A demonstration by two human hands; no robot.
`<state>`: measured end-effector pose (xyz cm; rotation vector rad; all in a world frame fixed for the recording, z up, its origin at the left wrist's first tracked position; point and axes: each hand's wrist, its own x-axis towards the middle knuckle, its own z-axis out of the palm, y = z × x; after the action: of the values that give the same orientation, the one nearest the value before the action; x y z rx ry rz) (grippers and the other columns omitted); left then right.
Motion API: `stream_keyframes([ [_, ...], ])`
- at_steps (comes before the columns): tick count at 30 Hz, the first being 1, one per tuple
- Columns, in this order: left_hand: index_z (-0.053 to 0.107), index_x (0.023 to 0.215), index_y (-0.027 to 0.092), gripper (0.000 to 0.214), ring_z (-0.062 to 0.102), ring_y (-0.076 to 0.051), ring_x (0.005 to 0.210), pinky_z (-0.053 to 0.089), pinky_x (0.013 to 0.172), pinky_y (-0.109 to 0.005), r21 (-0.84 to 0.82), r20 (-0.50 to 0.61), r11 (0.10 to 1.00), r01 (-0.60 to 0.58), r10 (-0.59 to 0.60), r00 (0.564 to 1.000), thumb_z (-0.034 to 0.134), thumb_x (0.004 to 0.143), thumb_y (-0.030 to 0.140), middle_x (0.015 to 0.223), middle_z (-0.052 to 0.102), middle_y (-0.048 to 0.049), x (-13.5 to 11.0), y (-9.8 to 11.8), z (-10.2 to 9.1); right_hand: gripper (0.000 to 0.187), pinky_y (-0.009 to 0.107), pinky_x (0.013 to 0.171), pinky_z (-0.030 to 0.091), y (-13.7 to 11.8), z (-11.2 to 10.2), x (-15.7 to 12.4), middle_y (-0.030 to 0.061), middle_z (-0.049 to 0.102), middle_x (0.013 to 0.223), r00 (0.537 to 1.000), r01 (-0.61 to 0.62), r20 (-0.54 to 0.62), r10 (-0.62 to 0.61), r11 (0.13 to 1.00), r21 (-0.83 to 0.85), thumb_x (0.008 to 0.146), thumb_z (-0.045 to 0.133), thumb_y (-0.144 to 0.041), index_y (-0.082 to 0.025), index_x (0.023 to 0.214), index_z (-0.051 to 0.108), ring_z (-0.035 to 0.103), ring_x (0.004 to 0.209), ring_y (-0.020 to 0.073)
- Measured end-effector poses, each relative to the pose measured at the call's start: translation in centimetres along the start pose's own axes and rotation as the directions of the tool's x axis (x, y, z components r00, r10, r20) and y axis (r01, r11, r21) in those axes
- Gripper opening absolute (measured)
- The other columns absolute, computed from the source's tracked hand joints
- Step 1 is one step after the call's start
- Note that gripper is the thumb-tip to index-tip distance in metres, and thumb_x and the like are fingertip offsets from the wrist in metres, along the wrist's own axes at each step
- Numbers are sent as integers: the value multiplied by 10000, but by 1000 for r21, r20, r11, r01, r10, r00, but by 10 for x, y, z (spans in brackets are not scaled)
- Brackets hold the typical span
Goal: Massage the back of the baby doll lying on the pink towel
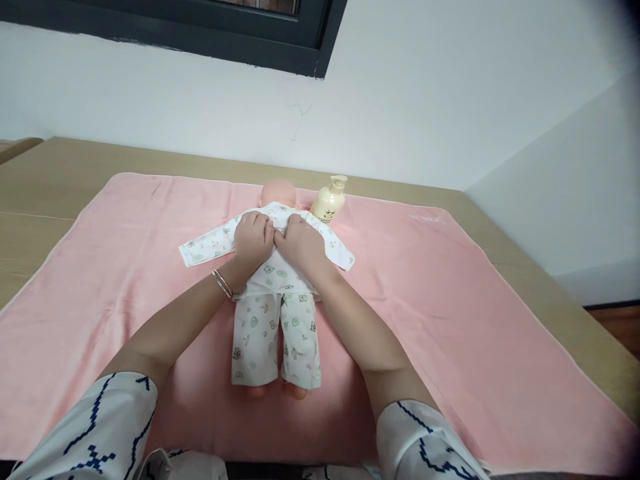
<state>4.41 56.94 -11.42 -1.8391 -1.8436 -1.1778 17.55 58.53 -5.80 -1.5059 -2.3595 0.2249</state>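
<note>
A baby doll [279, 191] lies on a pink cloth with its feet toward me. It wears a white long-sleeved baby top [277, 272] with small green prints, and matching trousers [256, 333]. On the chest of the top, my left hand [254, 238] and my right hand [301, 243] meet side by side, fingers curled and pinching the fabric near the neckline. The exact spot between the fingertips is mostly hidden. Both sleeves of the top spread out to the sides.
A pale yellow pump bottle [329, 200] stands just right of the doll's head. The pink cloth [425, 320] covers much of the wooden table [30, 180]. Behind rises a white wall [390, 100] with a dark window frame [280, 53].
</note>
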Motion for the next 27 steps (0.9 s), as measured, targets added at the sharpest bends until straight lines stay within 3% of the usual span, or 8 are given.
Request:
stream_keyframes([
  [7,591,1211,125,383,530,-293,1247,395,1085,-467,-52,130,998,40,-33,991,352,972,305,1310,615,-144,5,-4,5,561,490,1080,419,24,11,19,205,471,1458,995,100,-10,-100,975,198,909,484,-462,-91,1330,467,473,1318,346],
  [15,570,1314,77,497,470,-309,1362,319,1174,-507,-71,198,994,77,-62,978,290,983,321,1410,565,-162,5,-5,6,654,525,1185,271,22,18,17,252,330,1552,992,128,-2,-129,983,129,958,421,-420,-16,1468,358,276,1467,381],
  [17,570,1318,67,515,465,-318,1367,314,1178,-515,-75,204,993,93,-76,976,284,985,336,1419,555,-170,5,-5,6,663,530,1171,301,21,16,16,239,367,1537,988,153,-24,-151,977,147,951,440,-404,-37,1493,333,330,1442,376],
  [20,534,1356,58,558,441,-323,1387,300,1185,-529,-103,198,989,104,-82,977,249,997,377,1442,531,-179,5,-6,7,584,498,1132,376,21,14,17,196,460,1486,974,196,-151,-168,961,195,950,430,-346,-87,1473,389,446,1369,333],
  [22,502,1383,55,602,429,-326,1396,296,1182,-542,-133,180,986,103,-78,981,197,1007,414,1448,521,-186,3,-7,8,529,493,1160,344,23,16,19,177,443,1506,956,249,-203,-212,952,179,957,403,-310,-98,1440,447,403,1407,314],
  [24,480,1401,60,650,429,-328,1395,300,1175,-549,-166,158,981,104,-78,984,138,1014,455,1441,525,-192,2,-8,9,501,519,1194,277,25,20,21,170,412,1532,944,314,-156,-292,938,145,966,385,-302,-96,1409,494,327,1457,312],
  [27,466,1414,65,723,440,-324,1387,309,1168,-542,-211,125,971,109,-83,989,74,1009,518,1427,535,-198,0,-10,11,479,536,1206,244,28,24,24,156,428,1526,932,361,-94,-350,920,150,974,385,-310,-115,1387,529,330,1460,299],
])
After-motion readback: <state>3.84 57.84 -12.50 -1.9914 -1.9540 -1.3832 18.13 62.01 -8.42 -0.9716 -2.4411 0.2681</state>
